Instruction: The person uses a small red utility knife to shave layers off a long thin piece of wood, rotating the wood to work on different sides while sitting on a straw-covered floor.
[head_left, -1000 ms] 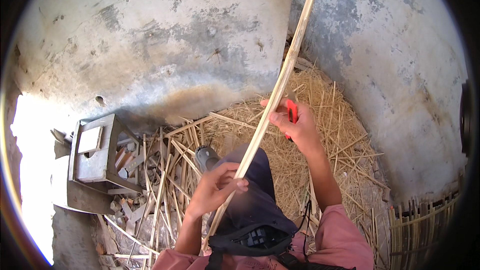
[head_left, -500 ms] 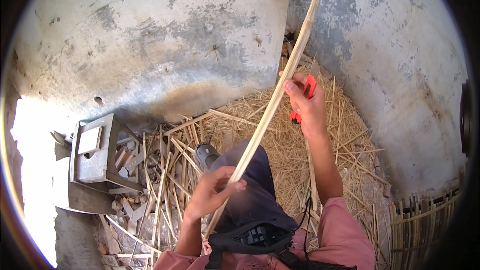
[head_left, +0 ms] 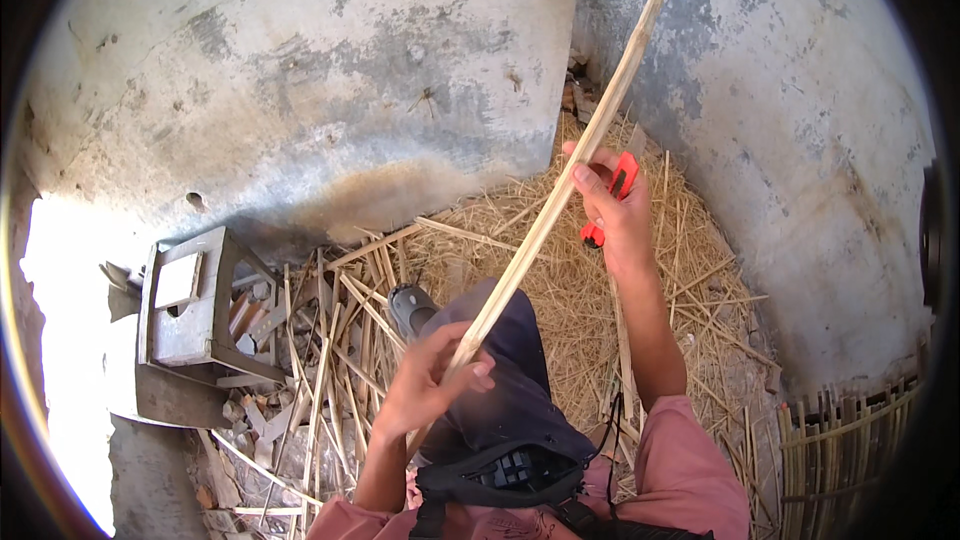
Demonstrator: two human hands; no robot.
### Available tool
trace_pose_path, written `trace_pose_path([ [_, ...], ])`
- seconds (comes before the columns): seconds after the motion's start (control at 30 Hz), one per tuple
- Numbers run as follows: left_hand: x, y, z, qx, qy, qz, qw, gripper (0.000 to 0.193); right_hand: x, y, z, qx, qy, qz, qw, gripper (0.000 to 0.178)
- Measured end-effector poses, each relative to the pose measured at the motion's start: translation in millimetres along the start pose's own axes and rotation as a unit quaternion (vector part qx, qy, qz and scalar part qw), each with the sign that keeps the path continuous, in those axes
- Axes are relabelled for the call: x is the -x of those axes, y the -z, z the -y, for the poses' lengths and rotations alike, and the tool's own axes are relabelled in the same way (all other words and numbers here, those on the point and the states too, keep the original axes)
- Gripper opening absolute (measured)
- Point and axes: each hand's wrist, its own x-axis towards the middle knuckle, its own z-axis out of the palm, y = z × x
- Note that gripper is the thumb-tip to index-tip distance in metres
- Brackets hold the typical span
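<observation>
A long, pale split-bamboo strip [head_left: 540,230] slants across my lap, its far end up near the wall corner. My left hand [head_left: 432,378] curls round its lower part, thumb and fingers on either side. Higher up, my right hand [head_left: 612,202] pinches the strip between thumb and fingers. That same hand also keeps a red utility knife [head_left: 622,176] tucked in its palm, crossing behind the thumb; whether its blade is out cannot be seen. The strip's near end passes behind my left hand and wrist.
Thin shavings [head_left: 580,270] cover the floor ahead of me. Longer bamboo strips [head_left: 320,380] lie at left, beside rubble and a wooden box-like frame [head_left: 190,305]. A woven bamboo piece [head_left: 850,450] stands at lower right. Weathered walls [head_left: 330,70] close in ahead and right.
The strip has shifted slightly to the right and toward me, its far end sitting lower. My left hand has moved a little up along it, while my right hand has barely moved.
</observation>
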Motion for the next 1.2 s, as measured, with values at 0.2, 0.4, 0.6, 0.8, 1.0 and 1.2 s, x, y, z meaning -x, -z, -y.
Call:
trace_pose_path([
  [0.2,0,6,1,0.044,0.046,-0.004,0.998,0.027,1,-9,-3,0.065,0.052,0.012,0.996,0.036],
  [0.4,-7,2,-11,0.041,0.049,-0.047,0.997,0.025,33,-8,-25,0.151,0.081,0.093,0.981,0.025],
  [0.6,-18,-11,-21,0.014,0.000,-0.096,0.995,0.039,68,-29,-30,0.219,0.150,0.180,0.947,0.023],
  [0.8,-25,-15,-18,0.009,-0.036,-0.084,0.996,0.048,81,-36,-39,0.236,0.225,0.209,0.922,0.025],
  [1.0,-29,-16,-15,-0.015,-0.055,-0.095,0.994,0.043,92,-37,-40,0.268,0.238,0.234,0.904,0.025],
  [1.2,-28,-20,-18,-0.065,-0.058,-0.134,0.987,0.039,101,-43,-35,0.280,0.217,0.175,0.919,0.027],
])
